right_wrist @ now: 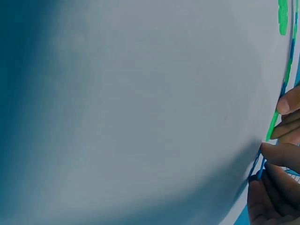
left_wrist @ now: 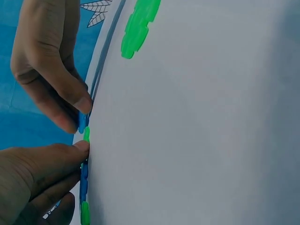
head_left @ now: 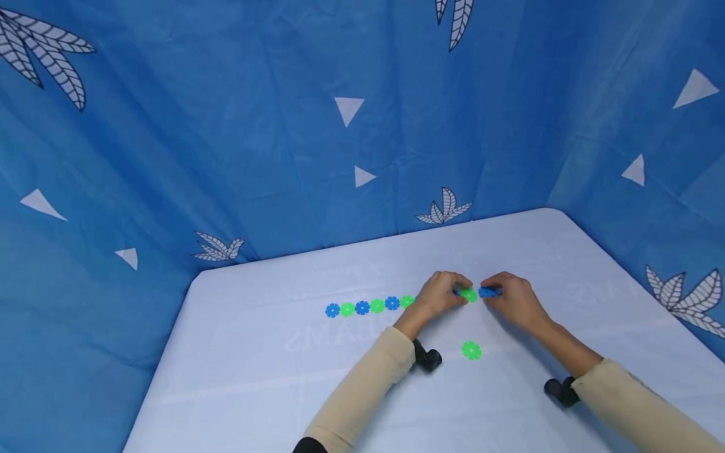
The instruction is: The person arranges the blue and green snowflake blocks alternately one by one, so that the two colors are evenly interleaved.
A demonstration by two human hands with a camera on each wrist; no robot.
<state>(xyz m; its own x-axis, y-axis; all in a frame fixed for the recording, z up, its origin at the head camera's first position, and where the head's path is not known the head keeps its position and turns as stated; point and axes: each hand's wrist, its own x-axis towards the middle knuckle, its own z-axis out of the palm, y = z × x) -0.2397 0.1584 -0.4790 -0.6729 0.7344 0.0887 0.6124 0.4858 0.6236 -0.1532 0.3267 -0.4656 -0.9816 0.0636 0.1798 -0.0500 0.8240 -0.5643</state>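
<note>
A row of alternating blue and green notched discs [head_left: 362,307] lies on the white table, its right part hidden behind my left hand [head_left: 438,294]. That hand's thumb and forefinger hold the green disc [head_left: 468,294] at the row's right end. Just to the right, my right hand [head_left: 515,301] pinches a blue disc [head_left: 488,292] between thumb and fingers. A small gap separates this blue disc from the green one in the head view. Nearer to me, a loose green disc [head_left: 471,350] lies flat; the left wrist view shows it as a green piece [left_wrist: 140,28] at the top.
A white cloth with faint lettering covers the table [head_left: 238,352]. Blue patterned curtain [head_left: 294,138] hangs behind it and at both sides. Black wrist cameras stick out beneath the left sleeve [head_left: 365,384] and the right sleeve [head_left: 634,402].
</note>
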